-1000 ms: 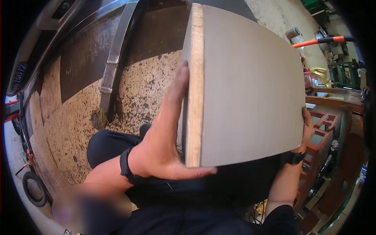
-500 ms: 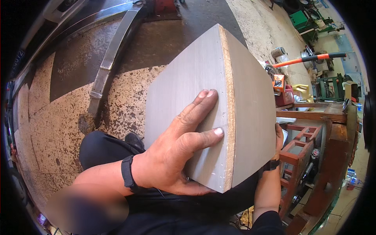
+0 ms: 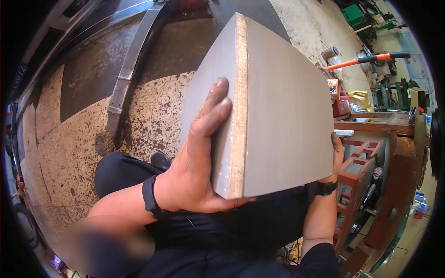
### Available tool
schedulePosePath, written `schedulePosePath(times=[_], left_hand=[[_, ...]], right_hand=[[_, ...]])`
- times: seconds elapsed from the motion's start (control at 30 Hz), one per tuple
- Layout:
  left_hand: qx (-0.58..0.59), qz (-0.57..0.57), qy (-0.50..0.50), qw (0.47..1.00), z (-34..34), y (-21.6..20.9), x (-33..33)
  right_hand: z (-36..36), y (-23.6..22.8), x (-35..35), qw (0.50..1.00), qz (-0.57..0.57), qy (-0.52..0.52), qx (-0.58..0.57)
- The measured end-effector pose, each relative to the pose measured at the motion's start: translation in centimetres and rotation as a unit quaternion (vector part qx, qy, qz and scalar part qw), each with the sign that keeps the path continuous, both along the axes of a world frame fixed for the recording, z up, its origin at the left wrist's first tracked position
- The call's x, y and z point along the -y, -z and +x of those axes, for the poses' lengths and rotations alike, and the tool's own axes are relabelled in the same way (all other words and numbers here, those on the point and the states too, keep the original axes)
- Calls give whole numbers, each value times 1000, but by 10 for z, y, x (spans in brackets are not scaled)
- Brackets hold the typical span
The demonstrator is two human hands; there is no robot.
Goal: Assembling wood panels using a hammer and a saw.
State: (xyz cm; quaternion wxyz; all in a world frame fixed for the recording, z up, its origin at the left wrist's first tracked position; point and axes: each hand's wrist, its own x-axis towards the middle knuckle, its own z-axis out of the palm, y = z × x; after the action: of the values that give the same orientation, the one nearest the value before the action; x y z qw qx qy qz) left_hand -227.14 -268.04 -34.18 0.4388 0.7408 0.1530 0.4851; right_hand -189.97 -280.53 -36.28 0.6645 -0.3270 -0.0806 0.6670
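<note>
Between my hands is a grey box-like wooden piece (image 3: 287, 106), raised above my lap. Two of its grey faces show, meeting along a strip of bare, unpainted wood (image 3: 238, 106). My left hand (image 3: 192, 167) grips it at the lower left. Its fingers lie on the narrower left face, and its thumb passes below the bottom edge. At the right edge my right hand (image 3: 337, 155) holds the far side, most of its fingers hidden behind the piece. The piece's back and underside are out of sight.
A metal lift arm (image 3: 125, 69) lies on the speckled floor (image 3: 153, 106) at the left, beside a vehicle. On the right stand a reddish-brown wooden rack (image 3: 357, 171), a yellow jug (image 3: 359, 99) and an orange-and-black bar (image 3: 366, 61). Green machinery (image 3: 354, 16) is farther off.
The grey box has turned and risen slightly. Its bare wood edge has shifted left, and the right face now shows wider. My left hand has moved with it, its fingers swinging left and upward.
</note>
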Motion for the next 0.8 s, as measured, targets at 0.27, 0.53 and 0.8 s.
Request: schedulePosePath(times=[0.27,0.53,0.8], left_hand=[[-95,-68,62,991,-12,4,0],[-156,-102,69,980,-16,9,2],[-164,-105,72,978,-8,17,5]], right_hand=[[-6,-19,-1,991,-8,52,121],[-13,-26,-7,985,-24,67,155],[-10,-32,-8,987,-59,60,139]])
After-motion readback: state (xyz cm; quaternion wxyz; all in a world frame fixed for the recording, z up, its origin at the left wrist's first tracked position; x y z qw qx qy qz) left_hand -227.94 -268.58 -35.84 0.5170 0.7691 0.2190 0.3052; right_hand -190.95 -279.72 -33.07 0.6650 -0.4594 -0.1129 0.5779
